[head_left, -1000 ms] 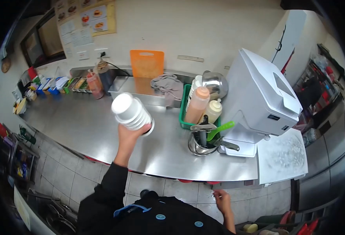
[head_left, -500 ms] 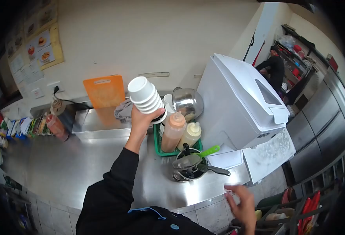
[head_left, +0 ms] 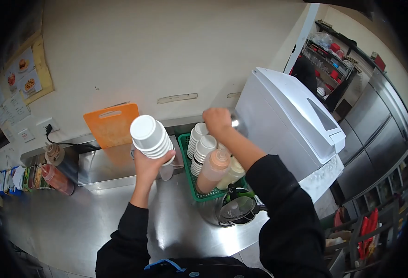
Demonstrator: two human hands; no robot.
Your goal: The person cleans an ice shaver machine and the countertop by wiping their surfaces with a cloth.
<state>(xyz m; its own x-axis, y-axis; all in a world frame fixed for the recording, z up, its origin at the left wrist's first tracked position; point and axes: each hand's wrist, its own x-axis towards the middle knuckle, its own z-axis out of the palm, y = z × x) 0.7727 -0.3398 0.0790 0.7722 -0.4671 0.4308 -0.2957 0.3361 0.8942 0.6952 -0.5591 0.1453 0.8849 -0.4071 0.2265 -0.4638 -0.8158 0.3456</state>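
A stack of white paper cups [head_left: 149, 134] is in my left hand [head_left: 147, 169], its fingers wrapped around the lower part, tilted over the counter. My right hand [head_left: 218, 121] is closed at the near-left side of a shiny metal bowl [head_left: 239, 124], which my hand and forearm largely hide. Below it, a green basket [head_left: 204, 198] holds more stacked white cups [head_left: 205, 147], a squeeze bottle of orange-brown sauce [head_left: 213, 172] and a pale yellow squeeze bottle [head_left: 234, 173].
A large white bin [head_left: 282, 120] stands to the right. Utensils lie in a metal pot [head_left: 238, 211] in front of the basket. An orange cutting board [head_left: 112, 124] leans on the wall; sauce bottles [head_left: 56, 180] stand left on the steel counter [head_left: 116, 217].
My right hand has come up from the lower right to the metal bowl behind the basket. My left hand has shifted left and down with the cups.
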